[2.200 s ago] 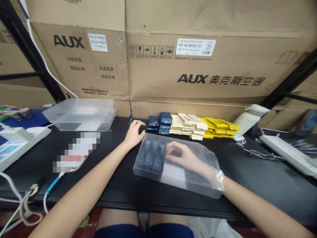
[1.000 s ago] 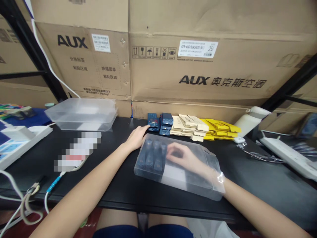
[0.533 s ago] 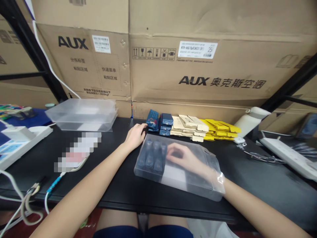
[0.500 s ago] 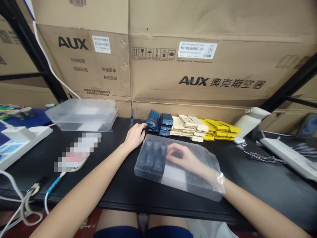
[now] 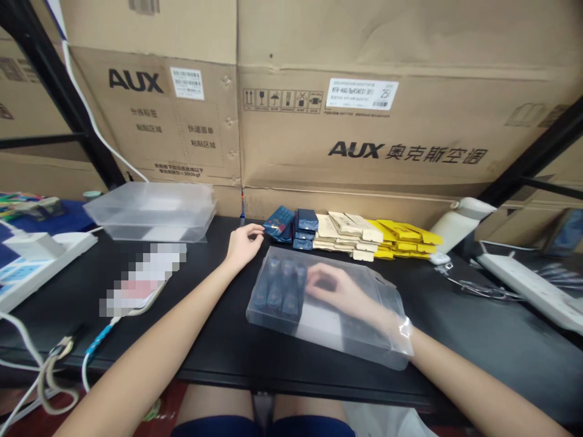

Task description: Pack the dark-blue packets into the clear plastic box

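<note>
My left hand (image 5: 246, 244) reaches to the back of the black table. Its thumb and fingers are closed at the left corner of a dark blue packet (image 5: 279, 223), which is turned askew at the end of the row. My right hand (image 5: 336, 286) is inside a clear plastic box (image 5: 346, 332), entered through its right end. Its fingers are curled together, with the tips against the rightmost of several blue packets (image 5: 274, 288) standing in the box's left part. Whether these fingertips hold anything is unclear through the plastic.
Stacks of blue packets (image 5: 306, 229), cream packets (image 5: 348, 230) and yellow packets (image 5: 405, 237) line the back. Clear trays (image 5: 150, 209) and a phone (image 5: 148, 282) are at left, with a power strip (image 5: 27, 273). A white bottle (image 5: 460, 226) and another power strip (image 5: 532, 288) stand right.
My left hand has drawn slightly left and closed at the end blue packet, which has tipped and shifted left with it. My right hand and the clear box look unmoved.
</note>
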`<action>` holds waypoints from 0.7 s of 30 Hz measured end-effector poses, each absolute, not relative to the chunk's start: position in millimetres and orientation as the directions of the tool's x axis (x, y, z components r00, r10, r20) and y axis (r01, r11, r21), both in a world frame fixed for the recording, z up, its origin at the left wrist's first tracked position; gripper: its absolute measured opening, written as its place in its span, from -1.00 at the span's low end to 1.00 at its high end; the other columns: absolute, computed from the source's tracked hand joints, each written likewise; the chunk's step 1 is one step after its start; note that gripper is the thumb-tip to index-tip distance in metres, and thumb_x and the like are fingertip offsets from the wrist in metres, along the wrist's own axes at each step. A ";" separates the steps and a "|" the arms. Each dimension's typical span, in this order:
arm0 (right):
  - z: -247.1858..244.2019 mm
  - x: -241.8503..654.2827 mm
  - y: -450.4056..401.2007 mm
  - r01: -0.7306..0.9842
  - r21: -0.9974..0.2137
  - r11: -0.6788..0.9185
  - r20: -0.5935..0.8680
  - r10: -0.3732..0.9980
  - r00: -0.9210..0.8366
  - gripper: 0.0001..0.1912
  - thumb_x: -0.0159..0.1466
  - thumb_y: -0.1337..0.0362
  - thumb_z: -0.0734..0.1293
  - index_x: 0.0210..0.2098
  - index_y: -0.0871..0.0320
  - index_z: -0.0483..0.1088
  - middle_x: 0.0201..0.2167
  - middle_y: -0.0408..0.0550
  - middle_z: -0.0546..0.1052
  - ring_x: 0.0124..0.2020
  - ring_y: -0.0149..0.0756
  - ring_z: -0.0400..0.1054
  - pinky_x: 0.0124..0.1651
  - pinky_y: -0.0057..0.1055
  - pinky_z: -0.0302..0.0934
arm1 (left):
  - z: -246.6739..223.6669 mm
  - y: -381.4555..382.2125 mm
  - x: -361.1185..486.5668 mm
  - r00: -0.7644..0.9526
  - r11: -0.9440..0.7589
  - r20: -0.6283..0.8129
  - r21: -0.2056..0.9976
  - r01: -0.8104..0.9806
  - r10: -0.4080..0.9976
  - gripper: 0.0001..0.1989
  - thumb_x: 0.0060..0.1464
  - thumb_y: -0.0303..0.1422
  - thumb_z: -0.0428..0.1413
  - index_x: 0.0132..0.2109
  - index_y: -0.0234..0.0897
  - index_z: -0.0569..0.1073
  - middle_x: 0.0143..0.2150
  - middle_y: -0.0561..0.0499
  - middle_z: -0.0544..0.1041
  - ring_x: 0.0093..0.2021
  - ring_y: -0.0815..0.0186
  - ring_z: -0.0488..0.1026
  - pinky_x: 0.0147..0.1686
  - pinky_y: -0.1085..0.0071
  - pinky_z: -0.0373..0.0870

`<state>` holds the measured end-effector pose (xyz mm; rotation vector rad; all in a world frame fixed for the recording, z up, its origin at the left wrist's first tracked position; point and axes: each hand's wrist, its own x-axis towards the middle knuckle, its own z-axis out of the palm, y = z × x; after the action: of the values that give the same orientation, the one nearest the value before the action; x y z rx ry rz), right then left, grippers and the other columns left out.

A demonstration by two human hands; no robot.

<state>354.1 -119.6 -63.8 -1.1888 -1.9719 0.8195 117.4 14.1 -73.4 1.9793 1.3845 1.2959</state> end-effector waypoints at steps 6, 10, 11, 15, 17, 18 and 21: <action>-63.3 354.1 -120.5 0.480 -0.790 0.383 0.230 0.909 -0.347 -0.84 0.25 0.22 0.37 -0.19 0.12 0.41 -0.28 -0.08 0.53 -0.23 -0.28 0.43 -0.08 -0.26 0.32 | -74.4 19.3 113.8 -0.024 -0.347 0.366 0.899 0.266 0.930 -0.77 0.03 -0.23 0.10 -0.36 -0.30 0.55 -0.37 -0.07 0.63 -0.27 0.18 0.61 -0.30 0.40 0.50; -63.1 354.4 -120.6 0.477 -0.785 0.394 0.241 0.905 -0.351 -0.84 0.25 0.21 0.37 -0.19 0.12 0.41 -0.28 -0.08 0.53 -0.24 -0.28 0.43 -0.07 -0.26 0.32 | -74.4 19.7 115.6 -0.071 -0.261 0.278 0.946 0.191 0.958 -0.78 -0.05 -0.21 0.16 -0.41 -0.31 0.48 -0.50 -0.03 0.55 -0.39 0.21 0.58 -0.48 0.44 0.46; -63.3 354.6 -120.4 0.480 -0.783 0.395 0.242 0.905 -0.351 -0.84 0.25 0.21 0.37 -0.20 0.12 0.41 -0.29 -0.08 0.53 -0.24 -0.28 0.43 -0.07 -0.26 0.32 | -74.6 20.0 115.8 -0.085 -0.246 0.265 0.951 0.185 0.961 -0.80 -0.07 -0.23 0.17 -0.42 -0.30 0.46 -0.52 0.00 0.53 -0.42 0.23 0.57 -0.50 0.45 0.45; -64.2 355.1 -119.5 0.485 -0.780 0.395 0.240 0.905 -0.351 -0.84 0.25 0.21 0.37 -0.20 0.13 0.42 -0.28 -0.08 0.53 -0.24 -0.28 0.44 -0.07 -0.25 0.32 | -76.5 23.1 114.7 -0.115 -0.214 0.237 0.960 0.184 0.965 -0.82 -0.14 -0.26 0.18 -0.45 -0.30 0.42 -0.55 0.05 0.47 -0.48 0.28 0.53 -0.55 0.48 0.42; -64.5 355.0 -119.2 0.483 -0.783 0.392 0.237 0.906 -0.351 -0.84 0.25 0.21 0.37 -0.20 0.13 0.42 -0.28 -0.08 0.53 -0.24 -0.28 0.44 -0.07 -0.25 0.32 | -78.1 25.3 114.0 -0.122 -0.202 0.226 0.962 0.184 0.966 -0.83 -0.16 -0.27 0.18 -0.46 -0.29 0.40 -0.56 0.07 0.46 -0.50 0.31 0.51 -0.55 0.48 0.42; -64.6 354.8 -119.1 0.482 -0.784 0.391 0.236 0.906 -0.351 -0.84 0.25 0.21 0.37 -0.20 0.13 0.42 -0.28 -0.08 0.53 -0.24 -0.28 0.44 -0.07 -0.25 0.33 | -79.0 26.4 113.9 -0.123 -0.199 0.223 0.963 0.184 0.967 -0.83 -0.17 -0.29 0.18 -0.47 -0.28 0.38 -0.56 0.08 0.45 -0.51 0.32 0.50 -0.56 0.48 0.42; -64.5 354.5 -118.9 0.480 -0.784 0.393 0.241 0.906 -0.348 -0.84 0.25 0.21 0.37 -0.20 0.13 0.42 -0.28 -0.08 0.53 -0.24 -0.29 0.44 -0.08 -0.26 0.33 | -81.9 29.2 114.0 -0.123 -0.197 0.222 0.963 0.186 0.967 -0.86 -0.20 -0.35 0.15 -0.49 -0.26 0.33 -0.59 0.12 0.42 -0.53 0.33 0.48 -0.58 0.49 0.41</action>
<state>354.5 -118.9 -64.5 -1.1837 -1.9754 0.8045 114.0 29.2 -81.9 1.4281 1.3388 1.3898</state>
